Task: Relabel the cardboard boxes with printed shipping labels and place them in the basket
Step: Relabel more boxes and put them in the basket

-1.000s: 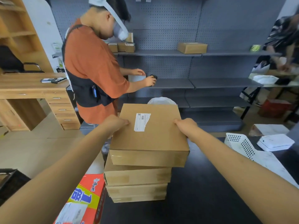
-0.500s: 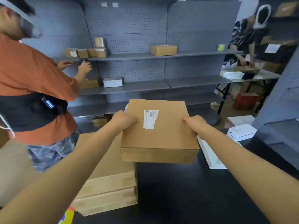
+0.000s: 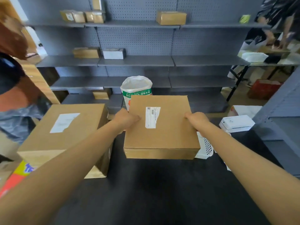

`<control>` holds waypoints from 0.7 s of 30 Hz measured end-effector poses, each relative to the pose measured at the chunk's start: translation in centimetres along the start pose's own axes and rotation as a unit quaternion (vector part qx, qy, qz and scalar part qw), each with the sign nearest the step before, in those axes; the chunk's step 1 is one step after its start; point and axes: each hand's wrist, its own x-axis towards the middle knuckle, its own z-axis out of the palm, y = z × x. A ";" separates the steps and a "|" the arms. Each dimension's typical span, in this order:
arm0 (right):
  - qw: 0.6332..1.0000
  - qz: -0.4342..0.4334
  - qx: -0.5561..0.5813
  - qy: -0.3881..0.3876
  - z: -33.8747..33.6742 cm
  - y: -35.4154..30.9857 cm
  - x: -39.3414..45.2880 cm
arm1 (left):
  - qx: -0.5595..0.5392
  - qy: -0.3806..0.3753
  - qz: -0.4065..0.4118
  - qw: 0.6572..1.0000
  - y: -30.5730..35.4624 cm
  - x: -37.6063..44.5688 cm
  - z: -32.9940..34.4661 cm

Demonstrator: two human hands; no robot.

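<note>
I hold a flat cardboard box (image 3: 168,137) in the air over the dark table (image 3: 154,184). A torn white shipping label (image 3: 152,117) is stuck on its top. My left hand (image 3: 125,119) grips the box's left edge and my right hand (image 3: 197,120) grips its right edge. To the left a stack of cardboard boxes (image 3: 65,135) stands on the table, the top one bearing a white label (image 3: 64,122). A white perforated basket (image 3: 205,147) lies partly hidden behind the held box on the right. A white label printer (image 3: 236,124) sits further right.
A person in an orange shirt (image 3: 14,82) stands close at the left. Grey pegboard shelves (image 3: 136,60) with small boxes fill the back. A white sack (image 3: 136,89) stands behind the held box. Another person (image 3: 279,21) works at a table at the far right. A colourful carton (image 3: 17,174) lies at the lower left.
I lifted the top box off the stack and carried it to the right, over the open table. The view has swung right, and the person in orange is now at the left edge.
</note>
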 end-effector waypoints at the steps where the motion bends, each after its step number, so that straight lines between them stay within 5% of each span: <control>1: 1.000 0.003 -0.002 -0.013 0.5 0.6 0.4 | 0.000 0.000 -0.015 1.000 -0.6 0.2 0.3; 13: 0.986 0.080 -0.052 -0.135 7.7 7.6 3.9 | -0.027 -0.018 -0.108 0.994 -10.7 4.3 4.0; 21: 0.978 0.122 -0.081 -0.151 9.3 12.3 6.2 | -0.009 -0.044 -0.126 0.991 -14.4 5.1 8.3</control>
